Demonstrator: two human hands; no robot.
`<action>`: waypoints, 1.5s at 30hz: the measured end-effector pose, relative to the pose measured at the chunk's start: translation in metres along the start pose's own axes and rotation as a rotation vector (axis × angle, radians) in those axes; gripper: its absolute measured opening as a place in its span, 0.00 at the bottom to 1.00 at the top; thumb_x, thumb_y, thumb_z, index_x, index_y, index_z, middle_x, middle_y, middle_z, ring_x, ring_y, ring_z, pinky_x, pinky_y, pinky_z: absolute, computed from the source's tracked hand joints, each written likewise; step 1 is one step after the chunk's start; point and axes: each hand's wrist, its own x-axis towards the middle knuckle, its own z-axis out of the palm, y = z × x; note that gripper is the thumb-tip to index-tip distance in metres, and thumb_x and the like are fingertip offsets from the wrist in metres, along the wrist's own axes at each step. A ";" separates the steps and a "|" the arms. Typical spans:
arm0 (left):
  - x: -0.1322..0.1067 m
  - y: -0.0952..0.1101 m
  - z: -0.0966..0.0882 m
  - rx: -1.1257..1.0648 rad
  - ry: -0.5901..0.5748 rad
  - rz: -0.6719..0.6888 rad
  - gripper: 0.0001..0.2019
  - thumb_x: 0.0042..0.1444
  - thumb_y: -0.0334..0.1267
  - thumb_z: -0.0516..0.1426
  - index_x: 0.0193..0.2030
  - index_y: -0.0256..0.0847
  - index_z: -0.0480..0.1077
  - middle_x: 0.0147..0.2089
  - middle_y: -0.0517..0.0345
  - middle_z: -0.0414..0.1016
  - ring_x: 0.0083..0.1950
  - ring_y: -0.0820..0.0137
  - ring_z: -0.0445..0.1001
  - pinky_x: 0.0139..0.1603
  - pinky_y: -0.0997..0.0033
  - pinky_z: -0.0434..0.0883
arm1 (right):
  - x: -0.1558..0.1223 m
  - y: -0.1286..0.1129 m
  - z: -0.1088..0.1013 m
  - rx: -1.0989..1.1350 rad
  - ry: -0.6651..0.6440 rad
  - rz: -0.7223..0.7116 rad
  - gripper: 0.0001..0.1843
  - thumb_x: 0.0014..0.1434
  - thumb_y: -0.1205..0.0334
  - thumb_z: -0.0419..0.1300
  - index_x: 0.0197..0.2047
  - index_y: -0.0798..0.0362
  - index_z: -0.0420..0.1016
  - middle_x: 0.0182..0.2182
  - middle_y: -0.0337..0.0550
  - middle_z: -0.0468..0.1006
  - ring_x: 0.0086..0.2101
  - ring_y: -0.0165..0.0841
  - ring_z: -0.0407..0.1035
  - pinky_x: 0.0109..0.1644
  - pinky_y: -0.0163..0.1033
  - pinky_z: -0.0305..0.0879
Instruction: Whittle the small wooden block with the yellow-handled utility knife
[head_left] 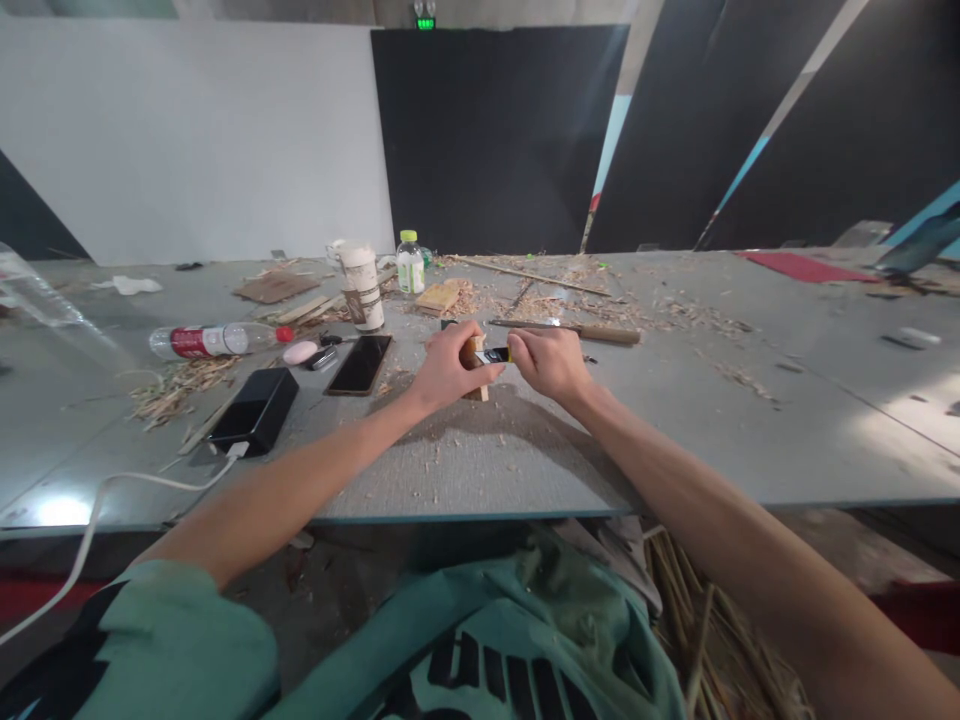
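My right hand (551, 362) is closed round a utility knife (496, 355), its short black and yellow part showing beyond the fist. The tool's front end meets a small orange-brown piece of wood (470, 350), which my left hand (450, 368) grips between thumb and fingers. Under that piece a pale wooden block (478, 394) rests on the table, partly covered by my left hand. Just behind both hands lies a long knife with a wooden handle (611, 334). Most of the held wood is hidden by my fingers.
Left of my hands are a phone (360, 364), a black power bank (256, 410) with a white cable, a lying bottle (217, 340) and stacked paper cups (361, 288). A green-capped bottle (409, 265) stands behind. Wood shavings (697, 318) litter the grey table (705, 430).
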 end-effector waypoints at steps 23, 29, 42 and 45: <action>-0.001 0.008 -0.004 -0.132 -0.039 -0.080 0.24 0.58 0.51 0.68 0.31 0.44 0.57 0.28 0.65 0.57 0.27 0.72 0.59 0.31 0.66 0.56 | -0.001 -0.010 0.003 -0.140 0.110 0.013 0.28 0.76 0.56 0.43 0.30 0.51 0.76 0.28 0.45 0.81 0.26 0.32 0.67 0.31 0.41 0.47; -0.001 0.009 -0.004 -0.099 -0.015 -0.090 0.20 0.58 0.49 0.67 0.32 0.44 0.60 0.27 0.65 0.61 0.28 0.71 0.62 0.32 0.66 0.58 | -0.001 -0.015 0.004 -0.182 0.139 0.033 0.27 0.76 0.56 0.44 0.31 0.51 0.76 0.28 0.43 0.82 0.26 0.32 0.68 0.32 0.41 0.49; -0.004 0.014 -0.003 -0.050 0.031 -0.116 0.18 0.63 0.53 0.65 0.35 0.44 0.66 0.25 0.64 0.62 0.26 0.70 0.64 0.32 0.65 0.58 | -0.001 -0.021 0.002 -0.264 0.146 0.069 0.26 0.78 0.57 0.44 0.32 0.52 0.76 0.30 0.43 0.83 0.28 0.31 0.70 0.33 0.40 0.49; -0.005 0.016 -0.002 -0.056 0.037 -0.139 0.18 0.63 0.54 0.65 0.35 0.44 0.65 0.25 0.64 0.62 0.26 0.70 0.65 0.32 0.65 0.58 | 0.000 -0.021 0.001 -0.284 0.145 0.078 0.27 0.78 0.56 0.44 0.32 0.52 0.75 0.30 0.43 0.82 0.29 0.31 0.70 0.32 0.40 0.49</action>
